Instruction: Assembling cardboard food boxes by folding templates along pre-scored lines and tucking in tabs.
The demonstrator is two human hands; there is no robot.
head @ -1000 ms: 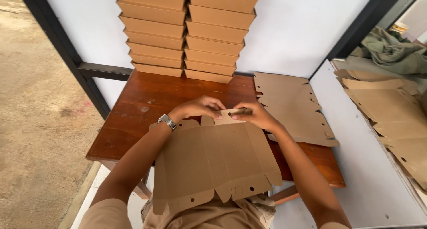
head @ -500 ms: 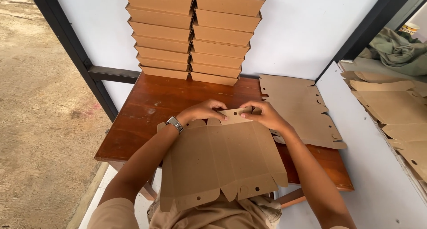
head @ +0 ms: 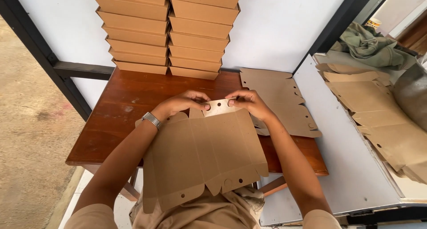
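- Holding a flat brown cardboard blank (head: 202, 160) between both hands, I keep its far edge up over the tabletop (head: 120, 109) while the near edge hangs down past the table's front toward my lap.
- My left hand (head: 184, 103) is clenched on the small end flap (head: 219, 107) at the top of the blank, thumb and fingers pinching its left corner; a metal wristwatch (head: 151, 120) sits on that wrist.
- My right hand (head: 250, 103) has the same grip on the flap's right corner, so the flap is bent up along its crease, lit paler than the panels below it.
- Both hands sit at the far edge because that is where the fold line runs; the creased panels below hang free and unsupported.
- Two stacks of folded boxes (head: 171, 31) stand at the back of the tabletop against the white wall, well apart from my hands.
- More flat blanks (head: 278, 100) lie on the tabletop just beside my right hand, one corner reaching under the forearm.
- A white side surface (head: 338, 166) to the right carries another loose pile of cardboard (head: 378, 122), with a green cloth (head: 369, 44) behind it.
- Nothing lies between my hands and the flap; the bare wood in front is open.
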